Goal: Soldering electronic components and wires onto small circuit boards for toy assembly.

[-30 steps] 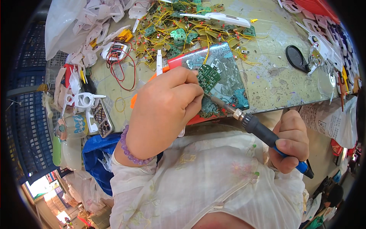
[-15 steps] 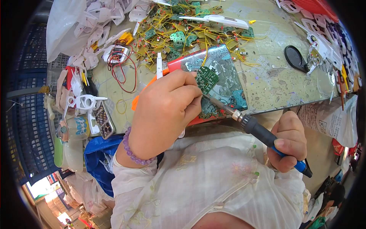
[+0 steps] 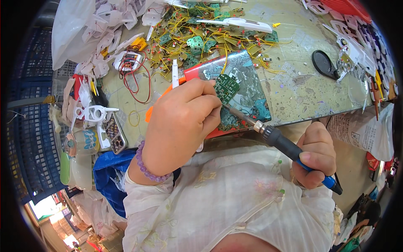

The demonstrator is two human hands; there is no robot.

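My left hand (image 3: 187, 111), with a purple bead bracelet on its wrist, pinches the left edge of a small green circuit board (image 3: 227, 87). My right hand (image 3: 315, 156) is wrapped round the blue and black handle of a soldering iron (image 3: 280, 142). The iron's tip reaches to the board's lower edge beside my left fingertips; the exact contact point is too small to make out. A yellow wire runs up from the board. Below it lies a worn, stained work pad (image 3: 254, 90) with a red edge, at the table's front.
A heap of circuit boards with yellow wires (image 3: 201, 35) covers the back middle. White plastic parts (image 3: 113, 31) pile up at the left, near a phone (image 3: 114, 133). At the right are a black round lid (image 3: 324, 64), a metal spring stand (image 3: 352, 67) and a red basket (image 3: 348, 7).
Almost nothing differs. Both hands, the board and the soldering iron have shifted very slightly to the left, with the same grips.
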